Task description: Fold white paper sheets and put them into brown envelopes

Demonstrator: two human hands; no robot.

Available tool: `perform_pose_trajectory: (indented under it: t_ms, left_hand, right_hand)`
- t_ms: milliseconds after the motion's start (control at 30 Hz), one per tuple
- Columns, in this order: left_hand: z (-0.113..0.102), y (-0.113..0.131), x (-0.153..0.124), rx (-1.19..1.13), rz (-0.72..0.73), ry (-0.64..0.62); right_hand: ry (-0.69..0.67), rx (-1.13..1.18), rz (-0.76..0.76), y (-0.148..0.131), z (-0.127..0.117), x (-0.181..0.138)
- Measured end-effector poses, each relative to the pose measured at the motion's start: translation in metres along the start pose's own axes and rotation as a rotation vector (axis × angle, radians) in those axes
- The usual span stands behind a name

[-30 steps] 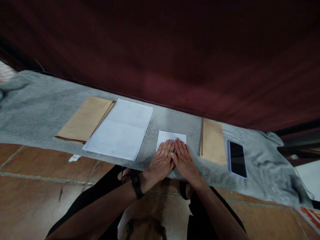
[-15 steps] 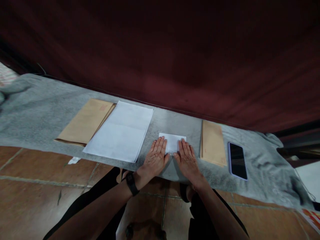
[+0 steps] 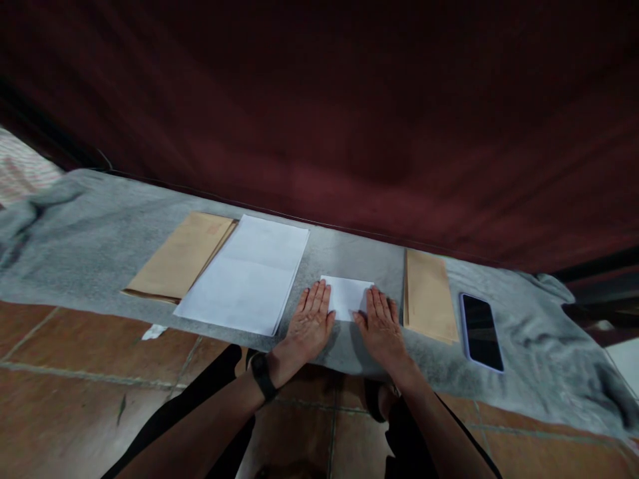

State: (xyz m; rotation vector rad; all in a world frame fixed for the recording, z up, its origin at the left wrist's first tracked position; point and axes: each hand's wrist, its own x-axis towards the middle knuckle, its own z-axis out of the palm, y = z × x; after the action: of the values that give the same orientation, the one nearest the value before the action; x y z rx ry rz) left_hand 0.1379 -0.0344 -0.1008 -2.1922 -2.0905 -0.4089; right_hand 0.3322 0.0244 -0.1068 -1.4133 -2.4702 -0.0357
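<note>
A small white sheet of paper (image 3: 348, 297), seemingly folded, lies flat on the grey cloth (image 3: 344, 256) in front of me. My left hand (image 3: 310, 322) rests flat over its left edge, fingers stretched out and pointing away from me. Over the right edge lies my right hand (image 3: 380, 326), also flat, with the thumb reaching in toward the paper. Both hands press down and grip nothing. The paper's side edges are partly hidden beneath the fingers.
Left of my hands lies a stack of large white sheets (image 3: 244, 276), overlapping brown envelopes (image 3: 182, 256). More brown envelopes (image 3: 430, 296) lie to the right, beside a phone (image 3: 482, 332). A dark red curtain (image 3: 319, 133) hangs behind the cloth-covered surface. A white scrap (image 3: 154, 331) lies on the tiled floor.
The view has tilted slightly, so everything sits a little lower. My hands stay flat at the paper's sides, now slightly farther apart, with more of the paper showing between them.
</note>
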Motion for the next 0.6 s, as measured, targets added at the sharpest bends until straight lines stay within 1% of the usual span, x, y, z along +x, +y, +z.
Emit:
perform_pose_trajectory:
  t_ms: [133,233,367,467,600]
  left_hand:
    - [0.002,0.001,0.001,0.021,-0.015,-0.018]
    - [0.002,0.001,0.002,0.021,-0.023,-0.033]
    - [0.001,-0.002,0.004,0.019,-0.007,-0.042]
    - [0.003,-0.006,0.009,0.014,-0.009,-0.047]
    - [0.003,-0.01,0.017,0.0,-0.022,-0.085]
  right_hand:
    - [-0.022,0.054,-0.016,-0.01,-0.005,0.014]
    - [-0.074,0.132,-0.076,-0.024,-0.007,0.023]
    - [-0.147,0.19,-0.172,-0.041,-0.002,0.027]
    - [-0.166,0.171,-0.172,-0.045,0.002,0.03]
    - [-0.148,0.127,-0.15,-0.044,0.005,0.032]
